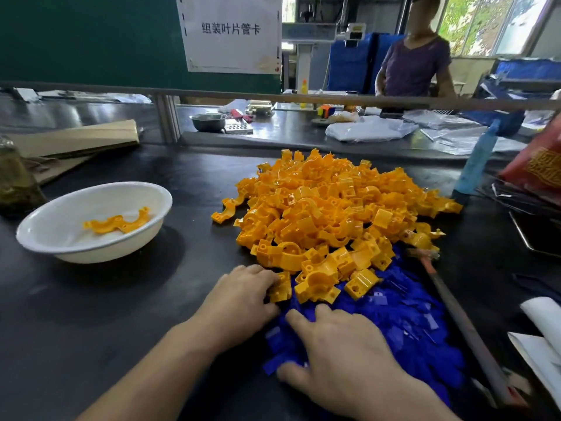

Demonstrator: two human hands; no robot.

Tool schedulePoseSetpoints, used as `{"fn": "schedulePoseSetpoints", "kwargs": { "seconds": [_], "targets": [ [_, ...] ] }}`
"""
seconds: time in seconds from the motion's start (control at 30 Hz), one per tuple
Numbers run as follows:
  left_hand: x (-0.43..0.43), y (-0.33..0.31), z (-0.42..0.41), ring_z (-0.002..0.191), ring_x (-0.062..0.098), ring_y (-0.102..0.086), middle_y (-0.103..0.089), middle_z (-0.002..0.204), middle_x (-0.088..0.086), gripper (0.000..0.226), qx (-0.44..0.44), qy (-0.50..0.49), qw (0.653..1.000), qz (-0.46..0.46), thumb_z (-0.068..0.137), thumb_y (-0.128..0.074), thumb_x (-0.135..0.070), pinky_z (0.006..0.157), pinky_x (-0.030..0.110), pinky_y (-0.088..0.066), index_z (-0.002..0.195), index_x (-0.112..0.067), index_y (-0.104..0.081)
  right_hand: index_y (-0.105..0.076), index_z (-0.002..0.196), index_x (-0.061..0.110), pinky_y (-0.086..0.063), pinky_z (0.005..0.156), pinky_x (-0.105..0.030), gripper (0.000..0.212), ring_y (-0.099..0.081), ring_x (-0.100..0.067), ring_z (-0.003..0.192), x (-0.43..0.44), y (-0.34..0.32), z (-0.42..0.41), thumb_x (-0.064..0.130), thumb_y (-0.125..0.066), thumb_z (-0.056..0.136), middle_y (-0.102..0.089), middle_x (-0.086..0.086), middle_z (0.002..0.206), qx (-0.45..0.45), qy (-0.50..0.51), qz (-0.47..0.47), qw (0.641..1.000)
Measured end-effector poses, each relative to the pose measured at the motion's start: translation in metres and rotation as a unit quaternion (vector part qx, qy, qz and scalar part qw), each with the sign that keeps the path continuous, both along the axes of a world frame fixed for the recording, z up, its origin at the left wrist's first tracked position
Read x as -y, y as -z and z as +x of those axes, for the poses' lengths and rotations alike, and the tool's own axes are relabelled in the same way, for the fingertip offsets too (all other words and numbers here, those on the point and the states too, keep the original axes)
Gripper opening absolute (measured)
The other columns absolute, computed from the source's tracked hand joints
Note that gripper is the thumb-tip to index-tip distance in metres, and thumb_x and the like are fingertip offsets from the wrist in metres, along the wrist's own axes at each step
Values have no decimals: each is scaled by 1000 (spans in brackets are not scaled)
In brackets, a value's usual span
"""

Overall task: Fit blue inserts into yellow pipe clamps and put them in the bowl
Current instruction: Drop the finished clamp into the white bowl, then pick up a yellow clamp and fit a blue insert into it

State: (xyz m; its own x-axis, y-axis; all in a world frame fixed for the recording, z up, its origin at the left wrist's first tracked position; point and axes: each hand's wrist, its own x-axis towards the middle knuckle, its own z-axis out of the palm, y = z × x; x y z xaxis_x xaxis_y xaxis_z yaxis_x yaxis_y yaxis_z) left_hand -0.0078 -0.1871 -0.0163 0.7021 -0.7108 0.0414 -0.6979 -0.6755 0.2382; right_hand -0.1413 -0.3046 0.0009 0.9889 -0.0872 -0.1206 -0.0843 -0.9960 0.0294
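A big heap of yellow pipe clamps lies on the black table. In front of it spreads a pile of flat blue inserts. My left hand rests at the heap's near left edge, its fingertips closed on one yellow clamp. My right hand lies palm down on the blue inserts with fingers spread; whether it pinches one is hidden. A white bowl at the left holds two yellow clamps.
A hammer with a long handle lies right of the blue pile. Folded cardboard and a dark jar stand far left. White papers sit at the right edge. A person stands behind the far bench.
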Motion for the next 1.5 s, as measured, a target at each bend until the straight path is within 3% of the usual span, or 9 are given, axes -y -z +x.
{"fn": "schedulePoseSetpoints", "kwargs": {
  "seconds": [0.17,0.37,0.53,0.7,0.97,1.17,1.3,1.43,1.5],
  "targets": [
    [-2,11,-1,99,4,-51,-53,103,-19,18,-25,-16,993,-116,93,-57,-44,81,24,-46,107,-38,-65,-52,114,29,-27,52,-29,25,-48,-20,78,11,16,4,43,-41,97,-45,4,90,93,-19,12,995],
    [-2,6,-1,81,-6,-56,-61,87,-13,12,-132,-89,952,-260,92,-62,-35,65,15,-42,82,-33,-67,-53,105,28,-46,60,-34,11,-56,-18,83,21,28,6,30,-47,96,-52,7,95,130,-18,42,990],
    [-8,-4,-2,55,7,-55,-65,64,-1,23,-399,-167,774,-463,94,-60,-24,55,26,-46,79,-11,-72,-55,110,33,-49,71,-24,17,-55,-9,86,25,26,5,38,-45,97,-55,11,97,232,13,173,957],
    [0,-1,-14,63,14,-64,-67,75,13,15,-547,-63,639,-537,86,-65,-14,53,22,-54,86,-1,-73,-60,91,42,-50,53,-17,14,-63,-8,58,25,13,4,31,-53,95,-66,7,71,275,112,480,825],
    [2,5,-31,85,22,-71,-75,94,11,23,-487,16,738,-467,75,-74,-29,73,26,-56,95,-17,-73,-64,102,15,-53,52,-28,13,-63,-22,60,33,14,10,17,-53,95,-67,-11,73,212,177,749,602],
    [-3,-3,-31,103,26,-70,-71,110,11,65,-523,19,734,-434,61,-82,-30,88,35,-55,122,-27,-59,-67,92,34,-54,55,-25,24,-66,-17,63,34,12,6,16,-52,96,-68,-4,76,243,122,624,733],
    [-3,-10,-31,95,19,-71,-73,108,5,47,-534,-3,738,-413,64,-77,-46,74,28,-54,109,-30,-71,-63,100,29,-54,55,-22,16,-65,-11,69,30,13,5,15,-54,95,-61,4,89,307,75,483,816],
    [-1,-6,-33,90,23,-73,-75,105,10,38,-557,-32,711,-429,69,-75,-24,69,26,-56,107,-21,-72,-62,98,28,-54,57,-18,17,-63,-9,76,28,17,6,14,-53,96,-56,9,92,326,31,408,852],
    [0,-7,-33,82,22,-73,-75,101,12,43,-563,-37,699,-440,67,-73,-13,62,24,-56,110,-17,-70,-62,97,27,-55,60,-18,22,-67,-11,73,30,17,6,9,-48,98,-63,4,86,311,68,479,818]
  ]
}}
